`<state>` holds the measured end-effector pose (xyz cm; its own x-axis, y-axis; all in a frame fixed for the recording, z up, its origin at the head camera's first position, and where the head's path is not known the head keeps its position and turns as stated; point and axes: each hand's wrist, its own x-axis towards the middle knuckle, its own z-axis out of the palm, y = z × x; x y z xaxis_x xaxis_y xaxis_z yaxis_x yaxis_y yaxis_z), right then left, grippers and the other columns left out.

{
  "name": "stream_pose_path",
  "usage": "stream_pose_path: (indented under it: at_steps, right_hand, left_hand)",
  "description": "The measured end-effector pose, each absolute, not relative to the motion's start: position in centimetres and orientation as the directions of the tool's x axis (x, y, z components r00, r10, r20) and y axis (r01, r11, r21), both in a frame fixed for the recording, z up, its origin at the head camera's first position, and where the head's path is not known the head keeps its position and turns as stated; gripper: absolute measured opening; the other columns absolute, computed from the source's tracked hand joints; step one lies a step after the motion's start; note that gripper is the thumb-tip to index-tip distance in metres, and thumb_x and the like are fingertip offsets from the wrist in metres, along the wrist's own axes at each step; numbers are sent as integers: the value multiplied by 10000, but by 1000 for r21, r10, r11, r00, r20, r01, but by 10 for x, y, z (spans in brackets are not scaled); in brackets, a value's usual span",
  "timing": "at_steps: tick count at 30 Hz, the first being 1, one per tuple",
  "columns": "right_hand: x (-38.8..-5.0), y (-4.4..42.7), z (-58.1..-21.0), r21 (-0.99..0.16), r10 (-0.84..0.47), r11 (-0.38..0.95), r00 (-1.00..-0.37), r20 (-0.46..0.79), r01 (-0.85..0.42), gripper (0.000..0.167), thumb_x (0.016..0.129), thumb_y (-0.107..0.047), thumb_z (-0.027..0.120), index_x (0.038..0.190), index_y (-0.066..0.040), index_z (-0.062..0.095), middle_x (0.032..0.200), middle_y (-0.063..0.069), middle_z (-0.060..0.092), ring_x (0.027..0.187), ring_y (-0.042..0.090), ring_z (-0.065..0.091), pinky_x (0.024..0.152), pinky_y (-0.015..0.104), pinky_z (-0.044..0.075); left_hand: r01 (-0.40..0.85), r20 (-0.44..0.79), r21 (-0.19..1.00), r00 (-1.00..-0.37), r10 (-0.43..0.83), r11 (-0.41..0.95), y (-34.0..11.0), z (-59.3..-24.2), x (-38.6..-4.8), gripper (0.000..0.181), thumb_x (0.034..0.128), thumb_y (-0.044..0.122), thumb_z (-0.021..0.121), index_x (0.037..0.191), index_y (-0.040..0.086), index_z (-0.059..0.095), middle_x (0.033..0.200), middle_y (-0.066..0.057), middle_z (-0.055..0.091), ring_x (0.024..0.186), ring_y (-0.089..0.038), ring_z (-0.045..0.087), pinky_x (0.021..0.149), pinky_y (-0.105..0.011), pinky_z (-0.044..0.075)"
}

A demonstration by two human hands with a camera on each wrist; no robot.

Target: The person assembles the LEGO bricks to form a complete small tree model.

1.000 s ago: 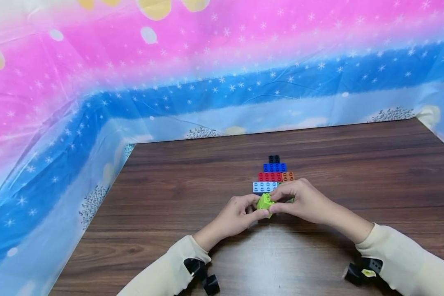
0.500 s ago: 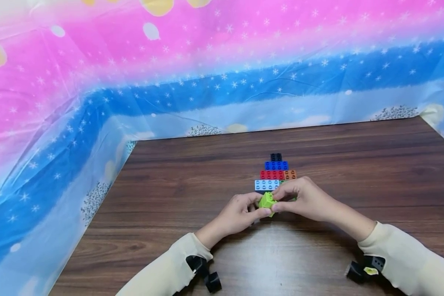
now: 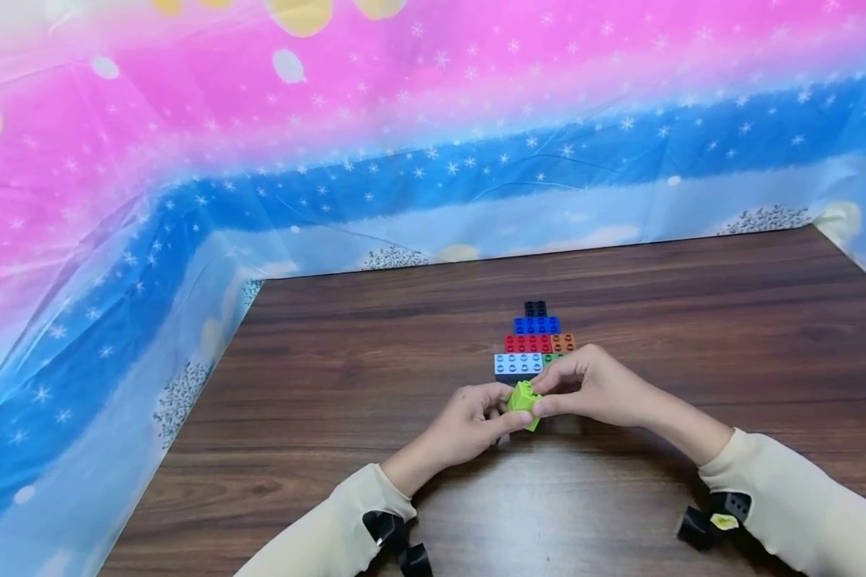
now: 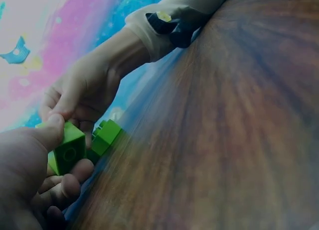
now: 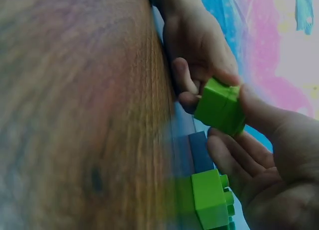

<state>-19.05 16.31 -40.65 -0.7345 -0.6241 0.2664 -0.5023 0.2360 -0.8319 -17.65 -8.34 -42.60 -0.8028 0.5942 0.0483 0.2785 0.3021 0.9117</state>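
A lime green toy brick [image 3: 523, 402] is held off the table between both hands, just in front of the flat brick arrangement. My left hand [image 3: 469, 421] pinches its left side with thumb and fingers. From the right, my right hand [image 3: 595, 389] grips the same piece by thumb and fingertips. A seam crosses the green piece [image 5: 219, 105] in the right wrist view; whether it is two joined bricks I cannot tell. Another lime green brick [image 5: 209, 197] lies on the table below the right hand, beside a dark blue brick [image 5: 200, 151].
Rows of toy bricks lie beyond the hands: black [image 3: 536, 308] at the far end, then blue [image 3: 537, 325], red [image 3: 528, 344] beside orange [image 3: 563, 343], and light blue [image 3: 518, 364] beside partly hidden green. The brown wooden table [image 3: 361, 344] meets a patterned cloth [image 3: 433, 192] behind.
Both hands keep hold of the green piece in nearly the same place. It has tilted slightly, and the head view has shifted a little.
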Motion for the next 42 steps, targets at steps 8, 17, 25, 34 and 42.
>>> stream_pose_path:
  at_steps: [8, 17, 25, 34, 42]
  right_hand:
    - [-184, 161, -403, -771, -612, 283, -726, 313, -571, 51, 918, -155, 842, 968, -168, 841, 1050, 0, 789, 990, 165, 733, 819, 345, 621]
    - [-183, 155, -405, -801, -555, 284, -772, 310, -526, 92, 962, -90, 783, 1040, -139, 784, 1044, -37, 780, 952, 124, 723, 788, 308, 611]
    - [-183, 156, -406, -804, -558, 231, -752, 352, -548, 129, 992, -34, 730, 1044, -129, 801, 1065, -2, 786, 950, 131, 731, 772, 307, 613]
    - [-183, 158, -404, -797, -582, 220, -731, 355, -562, 174, 985, 3, 722, 977, -132, 831, 1063, 11, 796, 1010, 129, 735, 849, 294, 608]
    - [-182, 156, -402, -770, -618, 250, -709, 340, -587, 169, 981, -25, 740, 964, -166, 832, 1050, -34, 793, 996, 124, 733, 860, 305, 601]
  left_hand:
    - [257, 44, 921, -815, 577, 293, -82, -427, -174, 220, 1027, 174, 719, 1163, 1, 729, 811, -28, 683, 560, -27, 527, 502, -195, 433]
    - [169, 26, 964, -828, 560, 205, -83, -429, -173, 188, 1009, 170, 735, 1112, 17, 695, 730, -46, 643, 563, -109, 565, 509, -224, 488]
    - [180, 4, 954, -807, 590, 240, -83, -424, -178, 174, 1020, 195, 726, 1067, 30, 697, 689, -30, 640, 539, -108, 578, 513, -232, 502]
    - [247, 18, 926, -783, 622, 284, -84, -422, -178, 254, 1019, 216, 730, 1168, 11, 711, 719, -53, 676, 552, -86, 604, 516, -244, 526]
    - [298, 24, 896, -775, 632, 330, -86, -422, -177, 226, 1005, 196, 750, 1138, 17, 712, 656, 17, 636, 513, -48, 559, 470, -208, 433]
